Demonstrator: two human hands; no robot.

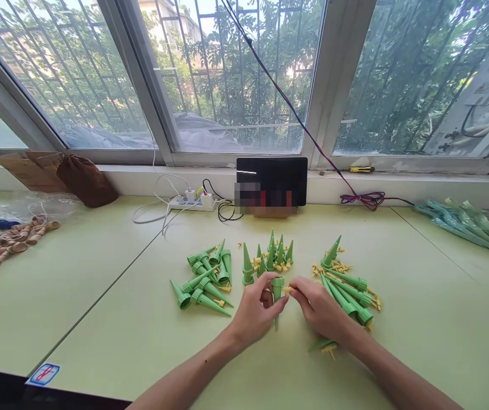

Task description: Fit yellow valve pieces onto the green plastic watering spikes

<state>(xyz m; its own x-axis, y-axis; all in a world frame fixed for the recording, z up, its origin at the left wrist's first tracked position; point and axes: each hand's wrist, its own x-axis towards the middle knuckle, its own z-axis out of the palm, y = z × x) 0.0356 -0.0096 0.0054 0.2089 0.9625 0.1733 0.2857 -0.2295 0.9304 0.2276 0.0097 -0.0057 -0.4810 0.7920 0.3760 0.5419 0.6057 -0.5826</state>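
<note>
In my left hand [258, 304] is a green plastic watering spike [277, 287], its wide collar up and its tip pointing down. My right hand [319, 307] pinches a small yellow plastic valve [287, 289] against the spike's side, just under the collar. Whether the valve sits in a hole there cannot be made out. Behind my hands several green spikes [271, 256] stand tip up with yellow valves among them. Loose spikes [210, 276] lie in a pile to the left. Another pile of spikes [349, 293] with yellow valves [342, 266] lies beyond my right hand.
A dark-screened tablet [272, 182] leans at the window sill beside a white power strip [193, 202]. Wooden toys [9, 245] and a brown pouch [86, 179] lie at the left. Plastic bags [468, 225] and bundled wires [362, 199] are on the right.
</note>
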